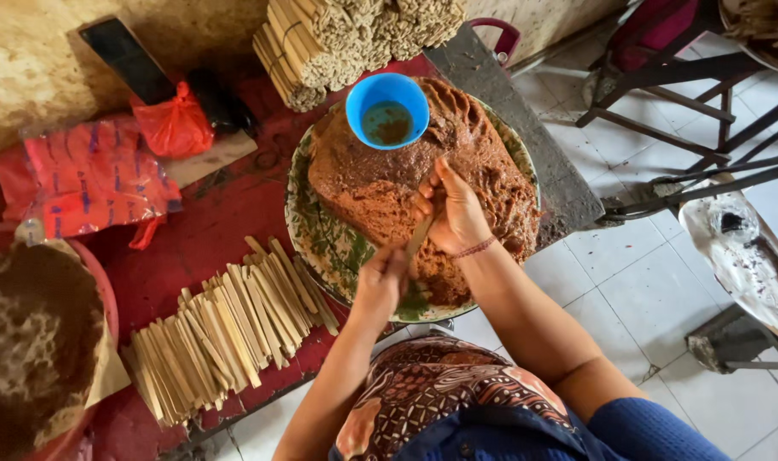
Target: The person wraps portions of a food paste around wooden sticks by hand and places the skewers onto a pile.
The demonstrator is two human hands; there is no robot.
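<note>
A big mound of brown paste point(380, 183) fills a round patterned tray point(308, 230). My right hand point(453, 213) rests on the front of the mound with its fingers curled around the top of a thin pale stick point(421, 232). My left hand point(382, 277) pinches the lower end of the same stick, just above the tray's near rim. A blue plastic cup point(387, 109) with a little brown liquid sits pressed into the top of the mound.
Several pale sticks point(227, 329) lie in a row on the red table, left of the tray. Bundled sticks point(346, 38) are stacked at the back. A bowl of brown powder point(30, 341) stands far left, near red packets point(86, 175). Metal frames point(705, 102) stand on the white tiled floor at right.
</note>
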